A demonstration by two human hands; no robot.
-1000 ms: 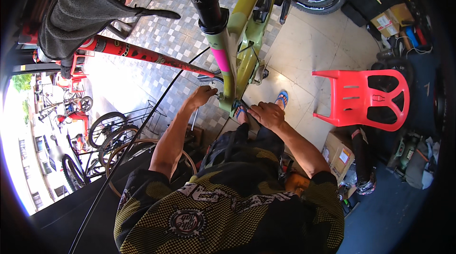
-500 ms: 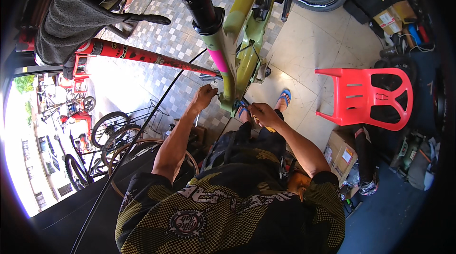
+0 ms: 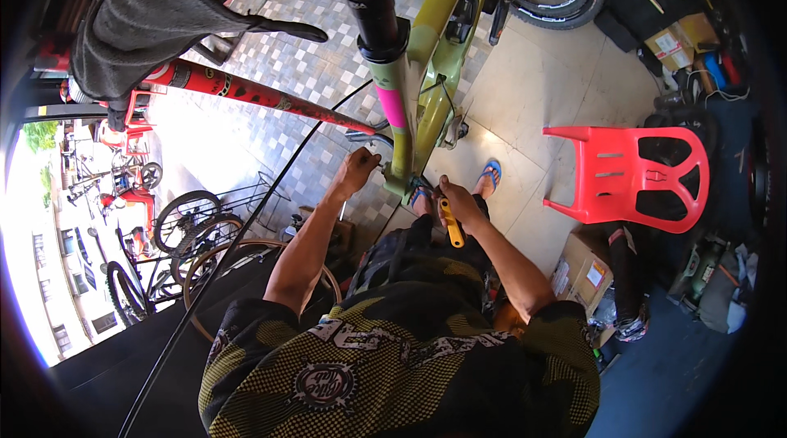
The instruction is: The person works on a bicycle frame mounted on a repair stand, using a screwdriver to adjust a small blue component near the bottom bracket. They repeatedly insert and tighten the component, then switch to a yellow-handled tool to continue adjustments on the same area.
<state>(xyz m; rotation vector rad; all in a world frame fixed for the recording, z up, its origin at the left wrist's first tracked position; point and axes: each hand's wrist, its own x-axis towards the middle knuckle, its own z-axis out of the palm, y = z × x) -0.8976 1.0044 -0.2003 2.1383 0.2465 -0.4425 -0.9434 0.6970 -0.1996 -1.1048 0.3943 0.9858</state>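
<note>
The left hand (image 3: 356,172) is closed around a small metal part at the bottom of the olive-green bike frame (image 3: 426,69), just left of the lower end of the tube with the pink band (image 3: 393,106); what exactly the fingers pinch is too small to tell. The right hand (image 3: 459,202) is clamped on a yellow tool (image 3: 450,223), its handle pointing down toward the person's lap, its upper end hidden at the frame's base. The two hands sit on either side of the frame's lower end, close but not touching. The frame hangs upside down, its black seatpost (image 3: 375,24) above. A red tube (image 3: 246,94) runs off to the left. A red plastic chair (image 3: 639,172) stands to the right on the tiled floor (image 3: 533,86), with cardboard boxes (image 3: 584,274) near it, and spare wheels (image 3: 184,221) lie left
</note>
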